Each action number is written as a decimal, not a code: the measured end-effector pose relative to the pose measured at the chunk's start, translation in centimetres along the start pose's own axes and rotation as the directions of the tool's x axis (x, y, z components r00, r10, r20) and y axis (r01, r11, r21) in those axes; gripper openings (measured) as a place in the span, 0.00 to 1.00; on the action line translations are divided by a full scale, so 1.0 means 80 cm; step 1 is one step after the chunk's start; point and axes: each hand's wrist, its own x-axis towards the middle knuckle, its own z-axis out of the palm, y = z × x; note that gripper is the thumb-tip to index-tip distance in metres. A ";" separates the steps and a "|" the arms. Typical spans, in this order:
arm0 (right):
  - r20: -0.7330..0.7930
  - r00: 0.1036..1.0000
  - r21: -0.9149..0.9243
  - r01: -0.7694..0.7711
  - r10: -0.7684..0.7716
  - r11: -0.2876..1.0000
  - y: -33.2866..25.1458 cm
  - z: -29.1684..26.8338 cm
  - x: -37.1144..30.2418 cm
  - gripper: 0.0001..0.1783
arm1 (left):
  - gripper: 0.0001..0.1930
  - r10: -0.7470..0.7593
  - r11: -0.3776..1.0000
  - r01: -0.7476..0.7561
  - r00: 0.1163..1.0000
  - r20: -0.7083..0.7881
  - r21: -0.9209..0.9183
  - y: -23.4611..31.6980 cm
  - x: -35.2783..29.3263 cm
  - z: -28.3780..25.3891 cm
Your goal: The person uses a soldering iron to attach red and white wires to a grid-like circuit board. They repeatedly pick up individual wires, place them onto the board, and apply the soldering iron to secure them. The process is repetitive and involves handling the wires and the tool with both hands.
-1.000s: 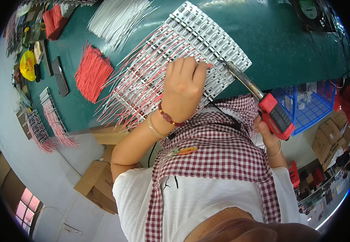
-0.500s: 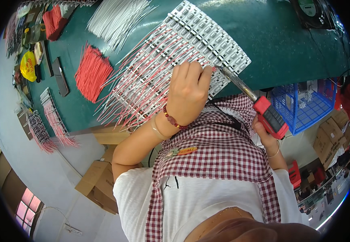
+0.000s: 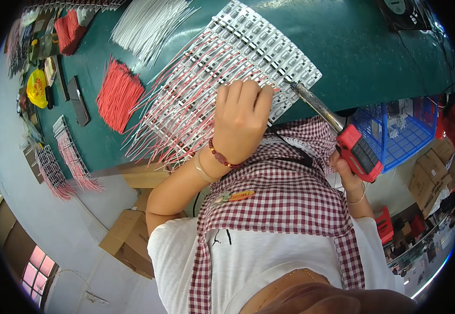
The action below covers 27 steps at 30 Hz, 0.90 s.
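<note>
My left hand (image 3: 242, 118) is closed in a pinch over the white panel of small parts (image 3: 295, 60), which lies slanted on the table. A short piece of red wire (image 3: 276, 89) shows at its fingertips. Rows of red and white wires (image 3: 185, 104) stick out of the panel toward the left. My right hand (image 3: 347, 172) is wrapped round the red and black handle of a soldering iron (image 3: 361, 152), which partly hides the fingers. The iron's dark tip (image 3: 292, 83) is over the panel, just right of my left fingertips; whether it touches cannot be made out.
On the green table (image 3: 358, 57) lie a bundle of red wires (image 3: 118, 97), a bundle of white wires (image 3: 149, 29), a black phone-like object (image 3: 79, 102) and two wired strips (image 3: 70, 149). A blue basket (image 3: 395, 131) stands at the right; cardboard boxes (image 3: 128, 238) are below the table.
The soldering iron has shifted a little to the right, its tip away from my left fingertips. My left hand and the panel have slid slightly left.
</note>
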 end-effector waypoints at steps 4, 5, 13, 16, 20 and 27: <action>0.012 1.000 -0.054 0.028 -0.028 0.998 0.007 -0.002 -0.004 0.09 | 0.07 -0.017 0.999 0.016 1.000 -0.012 -0.045 0.008 -0.005 0.004; 0.015 0.999 -0.074 0.037 -0.036 0.997 0.008 -0.002 -0.003 0.09 | 0.07 -0.024 0.998 0.023 1.000 -0.010 -0.050 0.008 -0.005 0.005; 0.024 0.994 -0.211 0.106 -0.104 0.972 0.010 0.000 0.000 0.10 | 0.07 -0.059 0.996 0.059 0.998 0.007 -0.066 0.011 -0.003 0.008; 0.029 0.994 -0.198 0.111 -0.107 0.974 0.007 0.001 0.000 0.09 | 0.07 -0.055 0.996 0.055 0.998 0.000 -0.065 0.010 -0.004 0.008; 0.042 0.991 -0.207 0.136 -0.130 0.969 0.009 -0.001 0.000 0.08 | 0.06 -0.063 0.996 0.063 0.998 0.013 -0.062 0.011 -0.004 0.008; 0.014 0.996 -0.148 0.084 -0.083 0.985 0.014 -0.007 -0.009 0.08 | 0.05 -0.075 0.997 0.075 0.992 0.103 0.001 0.013 0.000 -0.005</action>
